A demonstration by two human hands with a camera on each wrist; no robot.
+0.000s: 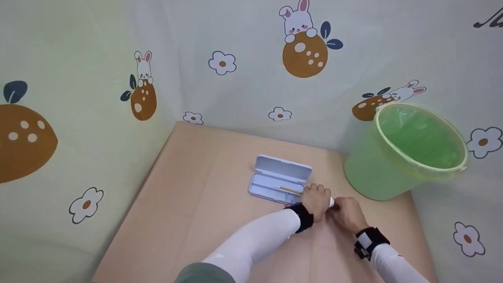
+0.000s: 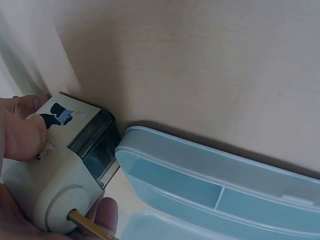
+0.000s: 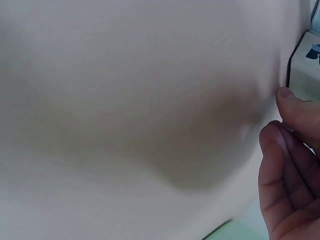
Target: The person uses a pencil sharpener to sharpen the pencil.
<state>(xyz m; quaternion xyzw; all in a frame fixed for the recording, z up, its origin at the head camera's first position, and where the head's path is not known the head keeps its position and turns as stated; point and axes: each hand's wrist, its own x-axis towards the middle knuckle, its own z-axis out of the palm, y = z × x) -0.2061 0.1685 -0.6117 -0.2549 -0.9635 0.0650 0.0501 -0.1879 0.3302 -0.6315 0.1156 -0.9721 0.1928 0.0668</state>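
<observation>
Pencil sharpener (image 2: pixel 65 167), one: left hand (image 1: pixel 316 201) is gripping it, a pencil (image 2: pixel 90 225) is jutting lengthwise to that hand's left, right hand (image 1: pixel 349 214) is waiting curled at the opposite end, contents untellable.

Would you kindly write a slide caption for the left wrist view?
The left hand grips a printed sharpener, a pencil in its round opening, beside an open blue case.

White sleeves (image 1: pixel 255 236) met black wristbands (image 1: pixel 304 217)
Green cloth (image 1: pixel 206 274) overlapped the left sleeve; a pale patch (image 1: pixel 364 240) marked the right wristband.
</observation>
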